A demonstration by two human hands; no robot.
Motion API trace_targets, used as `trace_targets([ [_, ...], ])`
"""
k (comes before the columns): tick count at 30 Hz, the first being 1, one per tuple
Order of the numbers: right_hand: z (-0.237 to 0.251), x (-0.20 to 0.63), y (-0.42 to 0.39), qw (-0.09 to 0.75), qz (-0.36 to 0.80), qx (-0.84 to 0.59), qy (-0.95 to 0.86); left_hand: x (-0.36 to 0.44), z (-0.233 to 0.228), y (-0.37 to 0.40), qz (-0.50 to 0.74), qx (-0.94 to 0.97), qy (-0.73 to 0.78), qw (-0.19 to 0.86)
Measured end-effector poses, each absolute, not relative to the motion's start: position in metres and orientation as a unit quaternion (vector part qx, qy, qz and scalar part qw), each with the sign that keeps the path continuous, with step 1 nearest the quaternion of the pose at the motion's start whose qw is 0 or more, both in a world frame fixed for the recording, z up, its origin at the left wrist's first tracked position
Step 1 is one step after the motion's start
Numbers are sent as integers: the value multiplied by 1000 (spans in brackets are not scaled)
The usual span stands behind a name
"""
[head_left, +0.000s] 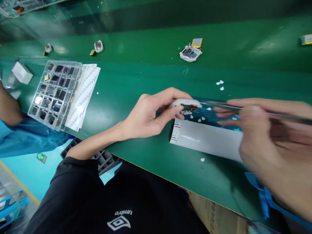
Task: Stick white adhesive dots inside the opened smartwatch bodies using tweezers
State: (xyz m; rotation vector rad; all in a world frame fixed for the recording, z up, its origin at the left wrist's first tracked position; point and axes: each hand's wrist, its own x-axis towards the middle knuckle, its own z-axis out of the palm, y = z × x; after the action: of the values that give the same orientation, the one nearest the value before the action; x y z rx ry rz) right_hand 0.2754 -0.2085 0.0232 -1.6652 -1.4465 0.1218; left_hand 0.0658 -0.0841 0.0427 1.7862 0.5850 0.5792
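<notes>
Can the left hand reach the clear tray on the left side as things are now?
Probably yes. The left hand would first have to let go of the white part; the green table lies bare between it and the tray.

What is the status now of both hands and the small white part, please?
Left hand pinches small white part above sheet. Right hand grips tweezers, tips at the part. Nothing between them.

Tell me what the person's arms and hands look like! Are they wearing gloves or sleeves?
No gloves: both the left hand and the right hand are bare. The left forearm is bare too, with a black sleeve higher up the arm. The black top has a white diamond logo with lettering on it. A bright blue strap shows by the right wrist. No rings or watch can be seen.
</notes>
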Motion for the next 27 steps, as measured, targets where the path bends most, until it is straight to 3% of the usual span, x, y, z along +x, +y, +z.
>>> trace_targets([
  [7,15,274,-195,395,35,-616,-681,60,41,-60,223,875,209,375],
  [12,9,278,-191,378,32,-605,-700,62,38,-56,150,920,145,332],
  [20,6,278,-188,398,-29,-571,-718,72,12,-57,163,927,135,309],
  [27,4,275,-189,389,-79,-549,-736,75,2,-61,172,957,93,214],
])
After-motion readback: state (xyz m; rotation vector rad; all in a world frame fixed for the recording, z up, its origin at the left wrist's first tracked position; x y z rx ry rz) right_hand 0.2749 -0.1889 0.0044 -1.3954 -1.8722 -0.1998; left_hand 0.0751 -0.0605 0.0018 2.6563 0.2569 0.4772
